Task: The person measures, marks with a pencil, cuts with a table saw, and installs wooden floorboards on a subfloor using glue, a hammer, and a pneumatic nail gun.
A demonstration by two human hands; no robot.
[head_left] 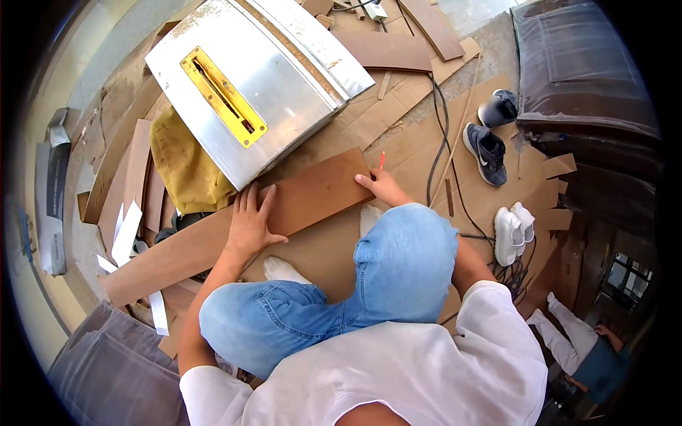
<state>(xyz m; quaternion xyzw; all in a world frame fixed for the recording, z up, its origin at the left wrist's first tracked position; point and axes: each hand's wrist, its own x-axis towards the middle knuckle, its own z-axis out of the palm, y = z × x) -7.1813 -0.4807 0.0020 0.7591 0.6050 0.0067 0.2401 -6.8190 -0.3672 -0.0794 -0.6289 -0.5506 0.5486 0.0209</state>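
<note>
A long brown wooden board [305, 200] lies slantwise before my knees, its far right end close to the table saw. My left hand [250, 221] rests on the board with its fingers spread and thumb stretched out. At the board's right end, my right hand [385, 187] has its thumb on the board's face. A slim red pencil [382, 160] sticks up from that hand; its lower part is hidden by the fingers. Just beyond the board stands the table saw [277, 85], a silver metal top with a yellow slotted insert [224, 97].
A mustard-yellow cloth bag [186, 167] sits left of the saw. Black cables [442, 135] run over the cardboard-covered floor. Dark shoes [486, 153] and white shoes [510, 238] stand to the right. Board offcuts [383, 51] lie behind. Another person [582, 348] is at the lower right.
</note>
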